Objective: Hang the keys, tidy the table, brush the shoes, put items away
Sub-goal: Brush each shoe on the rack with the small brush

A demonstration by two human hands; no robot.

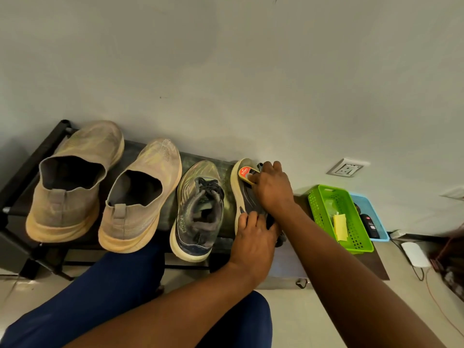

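Several shoes stand on a low black rack (pixel 30 156) against the wall. Two beige slip-ons (pixel 72 179) (pixel 140 194) are at the left, a grey laced sneaker (pixel 198 209) beside them. The rightmost grey sneaker (pixel 242 194) lies turned on its side. My right hand (pixel 271 189) grips a wooden shoe brush (pixel 247 175) with a red label and holds it against that sneaker's toe end. My left hand (pixel 253 237) grips the sneaker's heel end, steadying it.
A green perforated basket (pixel 324 212) with yellow paper inside sits to the right, a blue basket (pixel 376 222) with dark items behind it. A wall socket (pixel 347 168) is above them. Cables and a white adapter (pixel 414 254) lie on the floor at right. My blue-trousered knees fill the foreground.
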